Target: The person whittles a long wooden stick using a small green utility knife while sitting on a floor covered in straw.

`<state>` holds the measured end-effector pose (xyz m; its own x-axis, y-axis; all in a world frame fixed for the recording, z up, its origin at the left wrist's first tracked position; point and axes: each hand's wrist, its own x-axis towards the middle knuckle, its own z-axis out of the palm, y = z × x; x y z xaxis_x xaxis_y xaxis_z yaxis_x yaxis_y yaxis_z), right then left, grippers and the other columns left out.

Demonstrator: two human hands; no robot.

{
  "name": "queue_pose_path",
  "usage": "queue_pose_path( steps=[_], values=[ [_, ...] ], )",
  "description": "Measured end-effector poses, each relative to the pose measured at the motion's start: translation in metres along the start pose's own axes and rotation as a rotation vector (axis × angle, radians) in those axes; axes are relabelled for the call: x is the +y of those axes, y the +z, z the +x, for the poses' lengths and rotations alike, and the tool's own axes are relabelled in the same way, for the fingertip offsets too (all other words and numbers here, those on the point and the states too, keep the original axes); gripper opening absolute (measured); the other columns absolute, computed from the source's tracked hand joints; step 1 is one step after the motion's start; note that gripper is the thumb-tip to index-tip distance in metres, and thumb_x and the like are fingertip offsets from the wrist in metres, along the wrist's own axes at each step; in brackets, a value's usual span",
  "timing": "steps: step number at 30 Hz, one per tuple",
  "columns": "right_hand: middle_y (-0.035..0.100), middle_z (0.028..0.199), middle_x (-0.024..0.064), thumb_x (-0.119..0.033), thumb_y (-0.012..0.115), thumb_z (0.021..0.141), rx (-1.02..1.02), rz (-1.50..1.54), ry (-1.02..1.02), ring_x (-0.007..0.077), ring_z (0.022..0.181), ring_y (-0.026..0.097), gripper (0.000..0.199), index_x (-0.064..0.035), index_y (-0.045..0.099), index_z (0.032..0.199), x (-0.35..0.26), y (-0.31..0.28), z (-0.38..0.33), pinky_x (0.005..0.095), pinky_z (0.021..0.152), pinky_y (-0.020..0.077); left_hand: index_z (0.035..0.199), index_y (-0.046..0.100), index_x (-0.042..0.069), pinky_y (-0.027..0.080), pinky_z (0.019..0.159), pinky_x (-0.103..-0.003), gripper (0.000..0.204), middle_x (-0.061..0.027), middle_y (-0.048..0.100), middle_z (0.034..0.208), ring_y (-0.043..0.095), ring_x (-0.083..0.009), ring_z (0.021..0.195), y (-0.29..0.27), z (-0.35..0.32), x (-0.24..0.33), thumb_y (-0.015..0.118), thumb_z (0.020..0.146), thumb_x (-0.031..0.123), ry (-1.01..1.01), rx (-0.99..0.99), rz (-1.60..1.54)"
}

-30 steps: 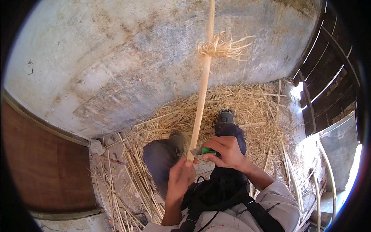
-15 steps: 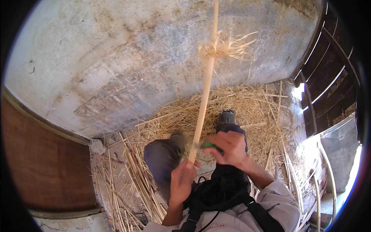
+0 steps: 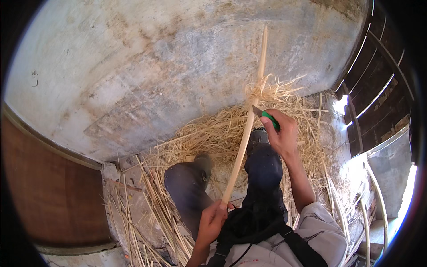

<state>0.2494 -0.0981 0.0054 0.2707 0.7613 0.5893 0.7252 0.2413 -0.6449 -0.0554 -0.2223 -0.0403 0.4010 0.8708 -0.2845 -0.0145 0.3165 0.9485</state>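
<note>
the cane, a long pale stick, ran from low centre up toward the grey wall, bowed a little, its tip high against the concrete. a tuft of curled shavings clung to it well up its length.

since half a second before, the knife had travelled up the cane: earlier the right hand sat low, close by the left one and far below the tuft; now the right hand was out at arm's length, with the blade laid on the cane just under the shavings. the tuft looked fuller too. that read as one long paring stroke run nearly to its end, the peeled strip bunching at the top, though how cleanly it cut could not be told.

the right hand was clenched round the green handle, the short grey blade poking out toward the cane and touching it. the left hand was clenched on the cane's lower end, close to the body, about where it had been. so the cane spanned both hands, left at its foot, right partway up.

beneath lay straw heaped on the floor, the person's dark legs and shoes planted in it. loose canes lay at the left; slatted wood stood at the right.
</note>
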Motion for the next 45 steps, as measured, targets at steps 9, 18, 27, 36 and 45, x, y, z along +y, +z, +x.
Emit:
queue_pose_path(
  steps=[9,18,27,36,45],
  values=[
    [0.073,0.088,0.0096,-0.029,0.082,0.093,-0.316,0.292,-0.231,0.0298,0.070,0.072,0.027,-0.0061,0.075,0.106,-0.020,0.022,-0.072,0.0380,0.061,0.0545,0.109,0.062,0.003,0.021,0.051,-0.023,0.031,0.0110,0.039,0.067,0.031,-0.0002,0.056,-0.003,0.019,0.023,0.047,0.117,0.029,0.033,0.081,-0.121],
    [0.065,0.077,0.0015,-0.037,0.086,0.085,-0.328,0.099,-0.409,0.0222,0.057,0.062,0.032,-0.0132,0.077,0.103,-0.041,0.015,-0.082,0.0356,0.053,0.0484,0.106,0.061,0.004,0.027,0.057,-0.023,0.027,0.0081,0.045,0.075,0.036,-0.0014,0.066,0.001,0.021,0.030,0.050,0.116,0.026,0.073,0.053,-0.043],
    [0.065,0.076,-0.0016,-0.041,0.088,0.083,-0.231,-0.014,-0.432,0.0194,0.055,0.060,0.032,-0.0153,0.078,0.100,-0.045,0.017,-0.077,0.0331,0.052,0.0473,0.100,0.063,0.003,0.033,0.060,-0.026,0.028,0.0056,0.048,0.076,0.041,-0.0039,0.069,0.003,0.022,0.026,0.051,0.115,0.024,0.107,0.135,0.090],
    [0.064,0.075,-0.0008,-0.040,0.088,0.082,-0.216,-0.020,-0.440,0.0212,0.056,0.062,0.033,-0.0146,0.078,0.100,-0.043,0.017,-0.069,0.0337,0.053,0.0485,0.103,0.062,0.003,0.027,0.057,-0.023,0.030,0.0092,0.044,0.073,0.037,-0.0005,0.065,0.003,0.017,0.028,0.051,0.116,0.028,0.079,0.095,0.001],
    [0.072,0.083,-0.0006,-0.039,0.087,0.084,-0.213,-0.009,-0.441,0.0215,0.063,0.069,0.032,-0.0142,0.077,0.101,-0.048,0.019,-0.063,0.0327,0.057,0.0532,0.105,0.062,0.004,0.025,0.053,-0.022,0.030,0.0099,0.044,0.071,0.035,0.0004,0.060,0.000,0.016,0.030,0.050,0.117,0.029,0.068,0.081,-0.061]
  ],
)
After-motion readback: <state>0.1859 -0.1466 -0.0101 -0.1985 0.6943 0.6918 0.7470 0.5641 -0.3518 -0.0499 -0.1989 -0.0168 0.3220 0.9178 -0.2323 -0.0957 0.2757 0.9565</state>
